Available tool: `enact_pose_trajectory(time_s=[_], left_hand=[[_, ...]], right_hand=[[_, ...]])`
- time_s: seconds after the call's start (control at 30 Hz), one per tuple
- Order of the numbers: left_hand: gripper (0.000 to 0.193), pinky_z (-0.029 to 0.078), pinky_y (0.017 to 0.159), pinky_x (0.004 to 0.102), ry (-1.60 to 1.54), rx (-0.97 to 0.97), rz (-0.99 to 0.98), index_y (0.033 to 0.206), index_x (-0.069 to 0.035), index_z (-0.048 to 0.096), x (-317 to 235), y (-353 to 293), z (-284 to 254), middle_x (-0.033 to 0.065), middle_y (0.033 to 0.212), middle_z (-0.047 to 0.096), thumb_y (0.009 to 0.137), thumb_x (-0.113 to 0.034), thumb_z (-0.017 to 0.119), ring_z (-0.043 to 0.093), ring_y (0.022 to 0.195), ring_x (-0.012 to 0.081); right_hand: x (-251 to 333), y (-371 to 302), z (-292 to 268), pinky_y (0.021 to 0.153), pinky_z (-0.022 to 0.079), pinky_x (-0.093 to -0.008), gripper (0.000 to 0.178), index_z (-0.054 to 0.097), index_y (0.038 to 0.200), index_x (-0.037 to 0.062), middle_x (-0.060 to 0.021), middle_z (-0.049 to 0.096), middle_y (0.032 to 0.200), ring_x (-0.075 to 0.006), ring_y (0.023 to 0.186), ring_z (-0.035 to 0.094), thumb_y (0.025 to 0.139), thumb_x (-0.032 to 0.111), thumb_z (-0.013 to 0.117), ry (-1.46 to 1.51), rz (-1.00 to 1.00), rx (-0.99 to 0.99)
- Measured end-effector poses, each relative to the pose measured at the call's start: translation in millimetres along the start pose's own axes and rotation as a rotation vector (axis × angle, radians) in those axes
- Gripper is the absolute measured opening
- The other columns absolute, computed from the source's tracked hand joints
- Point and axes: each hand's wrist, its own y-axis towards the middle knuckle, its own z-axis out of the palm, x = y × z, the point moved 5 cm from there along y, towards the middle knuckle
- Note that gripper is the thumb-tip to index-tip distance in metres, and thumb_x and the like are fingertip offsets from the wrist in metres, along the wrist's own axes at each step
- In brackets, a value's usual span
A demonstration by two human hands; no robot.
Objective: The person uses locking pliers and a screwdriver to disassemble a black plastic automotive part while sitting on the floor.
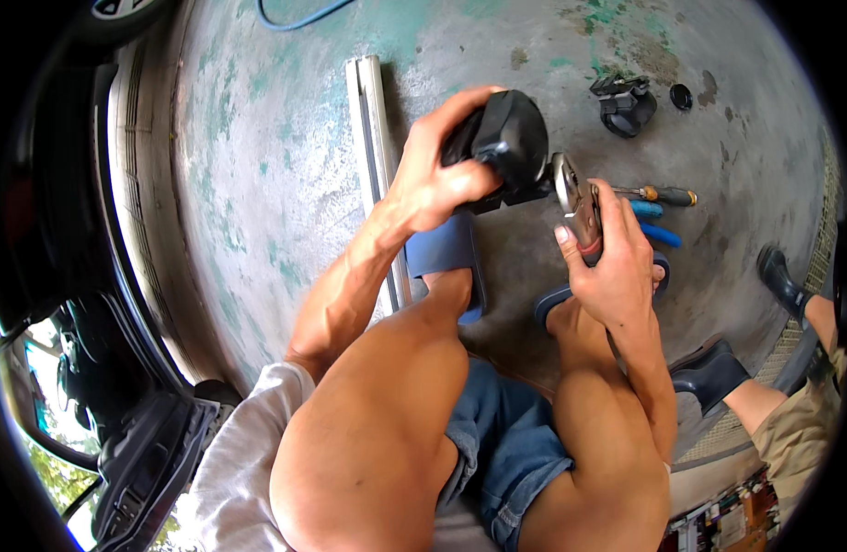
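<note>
My left hand (pixel 442 170) is closed around a glossy black plastic housing (pixel 511 138), raised above the floor. In my right hand (pixel 617 258) is a pair of pliers (pixel 580 207) with a silver head and red-edged grips. The head of the pliers points up and stands right at the lower right of the housing; whether they touch, I cannot tell. My fingers hide part of the grips. Beyond my right hand lie a screwdriver (pixel 667 195) with an orange and black handle and blue-handled tools (pixel 661 235).
A similar black part (pixel 628 109) and a round black cap (pixel 681 97) lie on the stained floor. A long pale metal rail (pixel 366 120) runs beside my left forearm. At right are another person's dark shoes (pixel 713 373). A dark vehicle (pixel 138 451) stands at left; a blue hose (pixel 299 20) lies far off.
</note>
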Motion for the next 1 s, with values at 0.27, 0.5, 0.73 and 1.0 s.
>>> enact_pose_trajectory(time_s=[0.27, 0.5, 0.73, 1.0], left_hand=[[0.092, 0.044, 0.104, 0.0354, -0.008, 0.02, 0.043, 0.134, 0.007, 0.054, 31, -3, 2, 0.015, 0.123, 0.064, 0.058, -0.042, 0.07, 0.06, 0.115, 0.0239], [0.1, 0.043, 0.105, 0.0376, 0.065, -0.004, -0.045, 0.136, 0.009, 0.052, 60, -11, 1, 0.0169, 0.123, 0.064, 0.057, -0.052, 0.068, 0.06, 0.117, 0.0255], [0.081, 0.044, 0.104, 0.0348, 0.09, 0.051, -0.131, 0.137, 0.007, 0.052, 69, -5, 7, 0.0153, 0.121, 0.064, 0.064, -0.022, 0.069, 0.061, 0.114, 0.024], [0.083, 0.046, 0.101, 0.035, 0.069, 0.002, -0.175, 0.137, 0.007, 0.051, 81, -3, 16, 0.0149, 0.118, 0.065, 0.063, -0.026, 0.07, 0.061, 0.111, 0.0233]], right_hand=[[-14, -11, 19, 0.084, 0.052, -0.041, 0.055, 0.053, 0.132, 0.001, -0.0188, 0.064, 0.11, -0.0385, 0.097, 0.065, 0.084, 0.014, 0.077, 0.072, 0.038, 0.051], [-38, -21, 51, 0.081, 0.053, -0.0429, 0.052, 0.054, 0.13, 0.0001, -0.0196, 0.064, 0.107, -0.0393, 0.093, 0.066, 0.083, 0.01, 0.074, 0.155, 0.097, 0.067], [-63, -22, 74, 0.076, 0.052, -0.0409, 0.046, 0.056, 0.125, -0.002, -0.0201, 0.064, 0.1, -0.036, 0.081, 0.065, 0.082, 0.006, 0.071, 0.224, 0.134, 0.066], [-66, -22, 70, 0.082, 0.051, -0.0475, 0.038, 0.06, 0.115, -0.0012, -0.0226, 0.066, 0.099, -0.0438, 0.093, 0.065, 0.08, 0.008, 0.07, 0.284, 0.256, 0.083]])
